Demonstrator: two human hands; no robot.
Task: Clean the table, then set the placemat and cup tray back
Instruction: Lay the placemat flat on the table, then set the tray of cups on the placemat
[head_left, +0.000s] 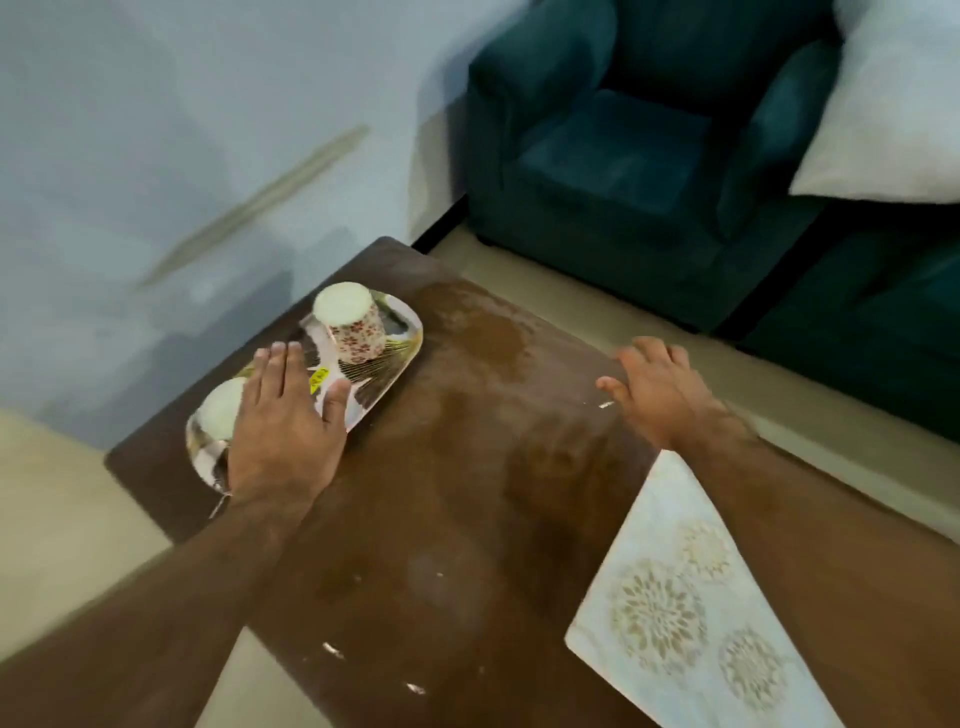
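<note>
Two hands out, both flat-fingered, gripping nothing. Left hand spread over cup tray at far left of table, possibly touching; contact unclear through blur. Two upturned cups: floral cup at tray's far end, second cup partly under the palm. Right hand hovering near far right edge. Placemat skewed off near right corner, under right forearm. Pale smears and white specks across the top: cleaning evidently unfinished, no cloth visible. Mat and tray not yet reset.

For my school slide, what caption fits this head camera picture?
Left hand over the cup tray with two upturned cups, right hand at the brown table's edge, placemat nearby.
</note>
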